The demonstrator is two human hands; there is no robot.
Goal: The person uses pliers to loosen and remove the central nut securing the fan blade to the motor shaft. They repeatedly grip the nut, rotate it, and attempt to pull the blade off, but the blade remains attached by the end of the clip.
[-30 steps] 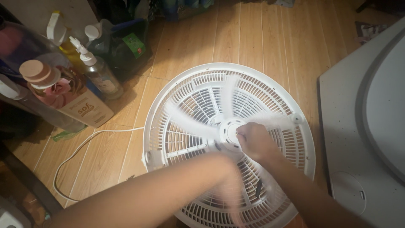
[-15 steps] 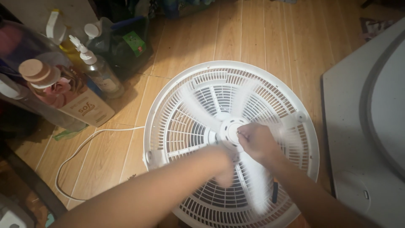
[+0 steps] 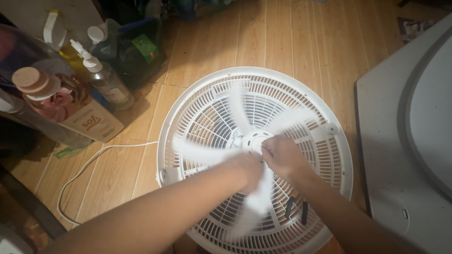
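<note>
Flat on the wooden floor (image 3: 278,42), a white fan grille (image 3: 188,113), round, slatted, filling the middle of the view. Over it, white fan blades (image 3: 238,110) smeared by motion blur — one toward the far side, one to the left, one to the right, one toward the near edge. At the centre, a white hub (image 3: 252,140).

Right hand (image 3: 281,157) on the right side of the hub, fingers curled in tight, fingertips pinched at the hub's rim; what exactly sits between them, too small to tell. Left hand (image 3: 247,170) just near and left of the hub, blurred, loosely curled against the blades; grip not clear enough to call. Both forearms reaching in from the near edge, crossing the near half of the grille.

Near right of the hub, two short dark slots (image 3: 296,209) in the grille. On the grille's right rim, a small round knob (image 3: 332,128).

Left of the fan, a white power cord (image 3: 89,162) looping across the floor. Far left, a cluster of bottles — a clear pump bottle (image 3: 104,77), a tan box-shaped bottle (image 3: 92,123) with a round wooden-looking cap (image 3: 29,80), a spray bottle (image 3: 59,40) behind. Right edge, a pale grey slab (image 3: 391,141) with a curved grey band.
</note>
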